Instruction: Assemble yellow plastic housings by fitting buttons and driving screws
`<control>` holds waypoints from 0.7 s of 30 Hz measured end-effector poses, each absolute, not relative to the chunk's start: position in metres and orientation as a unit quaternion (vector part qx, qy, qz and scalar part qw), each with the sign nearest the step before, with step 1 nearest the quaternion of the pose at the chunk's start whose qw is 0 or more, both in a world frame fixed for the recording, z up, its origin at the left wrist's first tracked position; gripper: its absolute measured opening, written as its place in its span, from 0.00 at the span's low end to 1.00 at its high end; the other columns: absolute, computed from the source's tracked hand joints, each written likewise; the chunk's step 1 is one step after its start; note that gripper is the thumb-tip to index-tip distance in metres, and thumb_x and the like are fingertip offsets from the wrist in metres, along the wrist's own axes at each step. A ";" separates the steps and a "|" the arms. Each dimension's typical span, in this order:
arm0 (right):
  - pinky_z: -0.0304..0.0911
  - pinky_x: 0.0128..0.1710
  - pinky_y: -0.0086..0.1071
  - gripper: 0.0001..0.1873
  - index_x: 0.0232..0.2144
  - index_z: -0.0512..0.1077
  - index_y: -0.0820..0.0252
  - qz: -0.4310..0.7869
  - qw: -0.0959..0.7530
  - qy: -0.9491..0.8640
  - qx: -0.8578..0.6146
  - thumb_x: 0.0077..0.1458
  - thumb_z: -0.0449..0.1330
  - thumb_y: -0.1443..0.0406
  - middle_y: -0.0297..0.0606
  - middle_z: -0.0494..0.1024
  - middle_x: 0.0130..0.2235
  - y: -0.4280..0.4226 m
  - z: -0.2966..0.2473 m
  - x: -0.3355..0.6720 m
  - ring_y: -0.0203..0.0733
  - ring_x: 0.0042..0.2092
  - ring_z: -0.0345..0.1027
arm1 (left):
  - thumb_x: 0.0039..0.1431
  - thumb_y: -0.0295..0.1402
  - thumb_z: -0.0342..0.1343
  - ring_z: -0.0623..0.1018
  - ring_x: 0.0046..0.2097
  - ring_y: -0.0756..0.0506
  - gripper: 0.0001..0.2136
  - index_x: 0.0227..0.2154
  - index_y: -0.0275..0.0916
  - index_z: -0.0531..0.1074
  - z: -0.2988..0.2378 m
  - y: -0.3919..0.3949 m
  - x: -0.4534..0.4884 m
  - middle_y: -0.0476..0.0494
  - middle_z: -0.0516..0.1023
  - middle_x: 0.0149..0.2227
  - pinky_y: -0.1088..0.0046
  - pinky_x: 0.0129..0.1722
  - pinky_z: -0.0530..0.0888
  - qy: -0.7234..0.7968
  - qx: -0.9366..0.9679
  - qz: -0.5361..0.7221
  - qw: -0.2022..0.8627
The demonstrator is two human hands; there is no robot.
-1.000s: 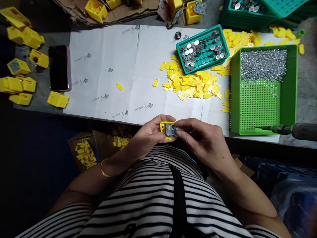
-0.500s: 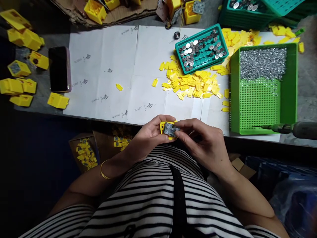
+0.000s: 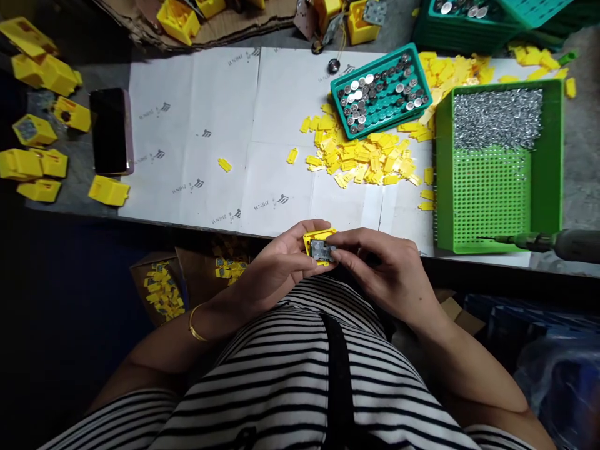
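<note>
My left hand [image 3: 276,265] and my right hand [image 3: 384,269] meet just below the table's front edge, both closed on one small yellow plastic housing [image 3: 319,247]. A grey metal insert sits in the housing's open face. My left fingers wrap the housing from the left; my right thumb and fingertips press on the insert from the right. A gold bangle [image 3: 197,325] circles my left wrist.
On the white paper [image 3: 206,125] lie a pile of small yellow clips [image 3: 365,159], a teal tray of round metal discs [image 3: 379,90] and a green basket of metal pins [image 3: 497,156]. An electric screwdriver [image 3: 553,242] lies at right. A phone [image 3: 111,130] and yellow housings [image 3: 37,137] sit left.
Both hands have shifted slightly lower with the housing, and the insert has turned a little inside it. Nothing on the table has moved.
</note>
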State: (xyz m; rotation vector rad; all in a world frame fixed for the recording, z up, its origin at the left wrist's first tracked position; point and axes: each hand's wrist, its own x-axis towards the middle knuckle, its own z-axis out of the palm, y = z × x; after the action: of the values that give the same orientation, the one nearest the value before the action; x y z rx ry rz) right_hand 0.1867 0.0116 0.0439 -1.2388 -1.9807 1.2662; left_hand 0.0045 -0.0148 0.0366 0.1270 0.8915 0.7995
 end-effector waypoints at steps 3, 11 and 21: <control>0.69 0.40 0.31 0.09 0.43 0.75 0.56 0.453 0.210 -0.749 -0.435 0.61 0.59 0.65 0.35 0.82 0.41 0.016 0.044 0.187 0.38 0.40 0.76 | 0.46 0.16 0.54 0.75 0.44 0.48 0.22 0.45 0.38 0.70 0.034 -0.014 0.003 0.45 0.74 0.41 0.68 0.52 0.71 0.414 0.046 0.373 0.829; 0.65 0.34 0.31 0.11 0.45 0.74 0.57 0.359 0.193 -0.811 -0.420 0.63 0.55 0.64 0.40 0.75 0.40 0.016 0.045 0.182 0.39 0.38 0.70 | 0.55 0.23 0.56 0.75 0.43 0.50 0.14 0.45 0.38 0.71 0.036 -0.016 0.006 0.46 0.74 0.39 0.70 0.49 0.73 0.444 0.083 0.387 0.804; 0.66 0.32 0.31 0.13 0.48 0.73 0.57 0.341 0.187 -0.827 -0.405 0.63 0.53 0.64 0.41 0.71 0.41 0.018 0.035 0.183 0.38 0.38 0.68 | 0.53 0.22 0.57 0.78 0.39 0.49 0.14 0.44 0.37 0.72 0.022 -0.011 0.005 0.46 0.76 0.38 0.66 0.48 0.75 0.446 0.090 0.391 0.800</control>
State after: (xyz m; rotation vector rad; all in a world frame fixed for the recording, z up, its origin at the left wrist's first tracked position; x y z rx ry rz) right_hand 0.1835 0.0182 0.0345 -1.1406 -2.3296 0.9612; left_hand 0.0054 -0.0105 0.0224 0.1923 0.9575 0.8399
